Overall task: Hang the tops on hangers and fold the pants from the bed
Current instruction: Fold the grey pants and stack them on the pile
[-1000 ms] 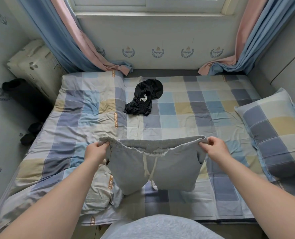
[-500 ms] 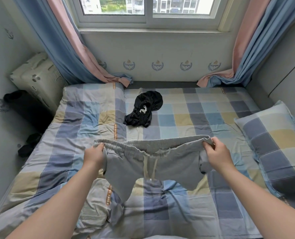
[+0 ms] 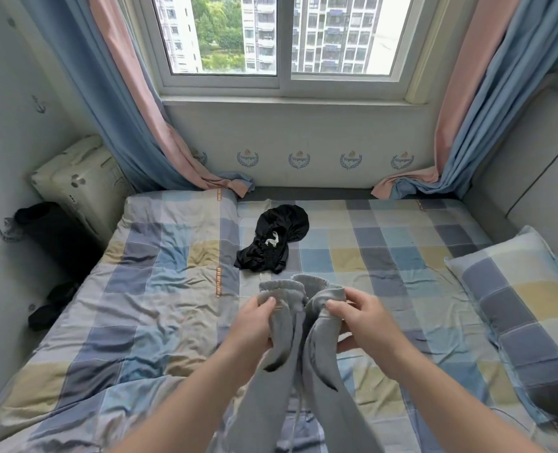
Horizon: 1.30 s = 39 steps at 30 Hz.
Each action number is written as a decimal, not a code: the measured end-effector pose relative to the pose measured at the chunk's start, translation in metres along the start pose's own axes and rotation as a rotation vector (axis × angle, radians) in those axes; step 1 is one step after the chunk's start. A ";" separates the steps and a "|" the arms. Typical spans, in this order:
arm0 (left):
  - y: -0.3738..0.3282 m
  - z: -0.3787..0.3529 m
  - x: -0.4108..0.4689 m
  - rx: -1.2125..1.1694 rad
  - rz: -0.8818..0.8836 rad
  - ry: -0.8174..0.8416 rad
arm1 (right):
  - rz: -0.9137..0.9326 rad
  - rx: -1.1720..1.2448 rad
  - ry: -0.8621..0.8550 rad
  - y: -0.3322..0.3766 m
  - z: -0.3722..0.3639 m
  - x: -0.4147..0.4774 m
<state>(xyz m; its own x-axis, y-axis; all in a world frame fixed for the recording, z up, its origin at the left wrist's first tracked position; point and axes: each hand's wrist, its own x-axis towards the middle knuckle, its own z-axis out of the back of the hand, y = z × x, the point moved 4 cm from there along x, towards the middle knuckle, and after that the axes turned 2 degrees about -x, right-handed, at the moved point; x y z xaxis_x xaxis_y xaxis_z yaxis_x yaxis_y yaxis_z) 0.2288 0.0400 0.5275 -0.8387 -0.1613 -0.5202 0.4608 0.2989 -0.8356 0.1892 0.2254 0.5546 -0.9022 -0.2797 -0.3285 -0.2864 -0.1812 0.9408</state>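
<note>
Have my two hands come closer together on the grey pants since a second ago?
Yes. The left hand and right hand now meet below the black garment, folding the grey pants lengthwise.

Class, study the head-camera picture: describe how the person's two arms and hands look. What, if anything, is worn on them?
Both forearms are bare from the bottom edge of the picture to the fingers; no sleeve reaches into view. The left hand and right hand wear no gloves, and no watch, bracelet or ring shows on the sides facing the camera. The fingernails look short and unpainted.
</note>
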 end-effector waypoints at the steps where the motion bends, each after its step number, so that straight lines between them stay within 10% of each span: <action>1: -0.002 -0.007 -0.004 0.008 -0.028 0.058 | 0.043 -0.017 0.027 0.007 -0.005 -0.003; 10: -0.020 -0.032 -0.021 0.184 -0.333 0.464 | 0.410 -0.372 -0.018 0.042 -0.021 -0.020; 17: -0.035 -0.021 -0.016 0.131 -0.448 0.145 | 0.467 -0.179 -0.043 0.049 -0.008 -0.022; 22: -0.037 -0.008 -0.013 0.053 -0.299 0.150 | 0.282 -0.213 -0.280 0.012 0.030 -0.005; 31: -0.039 -0.009 -0.016 -0.198 -0.081 0.351 | -0.050 0.241 0.287 -0.027 0.007 0.011; 39: -0.034 0.025 0.009 0.077 -0.097 0.325 | -0.118 0.302 0.168 -0.028 0.025 0.026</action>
<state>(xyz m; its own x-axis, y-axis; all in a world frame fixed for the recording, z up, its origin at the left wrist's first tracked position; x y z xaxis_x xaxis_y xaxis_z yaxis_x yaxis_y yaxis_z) 0.2126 0.0048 0.5468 -0.9225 0.1261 -0.3648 0.3847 0.2231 -0.8957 0.1655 0.2466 0.5214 -0.7988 -0.4293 -0.4214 -0.4901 0.0582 0.8697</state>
